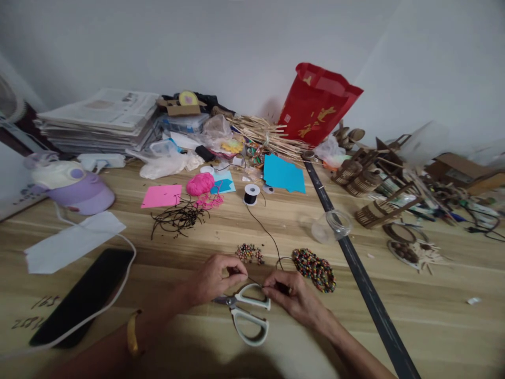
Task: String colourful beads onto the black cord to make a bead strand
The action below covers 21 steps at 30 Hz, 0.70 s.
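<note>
The black cord, thin and dark, runs slack in a loose curve over the light wood tabletop from its small white-flanged spool, which stands upright, to a small loop left of the multicoloured bead strands, with a length held between the fingertips of both hands above the scissors.

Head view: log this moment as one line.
left hand: pinching dark cord | right hand: pinching dark cord | scissors: on table, handles apart | loose beads: beyond fingertips | spool: beyond loose beads

Head view: I note both hands, left and right, pinching black cord above white-handled scissors; loose beads lie just beyond.
</note>
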### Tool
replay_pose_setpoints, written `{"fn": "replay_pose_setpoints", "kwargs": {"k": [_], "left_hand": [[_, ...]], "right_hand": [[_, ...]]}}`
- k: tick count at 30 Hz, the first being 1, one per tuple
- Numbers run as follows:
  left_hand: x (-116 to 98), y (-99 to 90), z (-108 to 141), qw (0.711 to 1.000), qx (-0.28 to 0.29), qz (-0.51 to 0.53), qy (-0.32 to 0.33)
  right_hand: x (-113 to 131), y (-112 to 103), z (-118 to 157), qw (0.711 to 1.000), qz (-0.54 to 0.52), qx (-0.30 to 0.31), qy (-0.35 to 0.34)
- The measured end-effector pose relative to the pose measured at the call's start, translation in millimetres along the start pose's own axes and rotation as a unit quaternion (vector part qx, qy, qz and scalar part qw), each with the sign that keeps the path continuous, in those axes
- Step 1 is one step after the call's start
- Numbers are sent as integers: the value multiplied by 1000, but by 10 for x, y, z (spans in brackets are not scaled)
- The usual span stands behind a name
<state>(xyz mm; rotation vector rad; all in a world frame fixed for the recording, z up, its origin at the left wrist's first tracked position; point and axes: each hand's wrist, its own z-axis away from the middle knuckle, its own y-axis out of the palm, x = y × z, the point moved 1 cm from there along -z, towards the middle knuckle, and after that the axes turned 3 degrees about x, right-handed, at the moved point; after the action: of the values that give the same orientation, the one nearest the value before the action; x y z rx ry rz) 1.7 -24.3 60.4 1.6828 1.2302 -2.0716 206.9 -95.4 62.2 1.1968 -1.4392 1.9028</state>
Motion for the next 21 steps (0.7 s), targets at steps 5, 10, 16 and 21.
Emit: {"fn": "replay_pose_setpoints", "kwargs": {"k": [5,10,16,21], "left_hand": [[12,-6,-23,999,8,42,-28],[38,49,-29,998,22,49,-20],[-56,118,-7,999,46,14,3],[-120,168,23,994,96,-14,-44]], "right_hand": [[-127,75,79,1000,-9,9,13],[-165,134,160,999,-14,0,29],[-92,93,171,999,-21,-32,36],[-37,42,159,998,2,-55,12]]}}
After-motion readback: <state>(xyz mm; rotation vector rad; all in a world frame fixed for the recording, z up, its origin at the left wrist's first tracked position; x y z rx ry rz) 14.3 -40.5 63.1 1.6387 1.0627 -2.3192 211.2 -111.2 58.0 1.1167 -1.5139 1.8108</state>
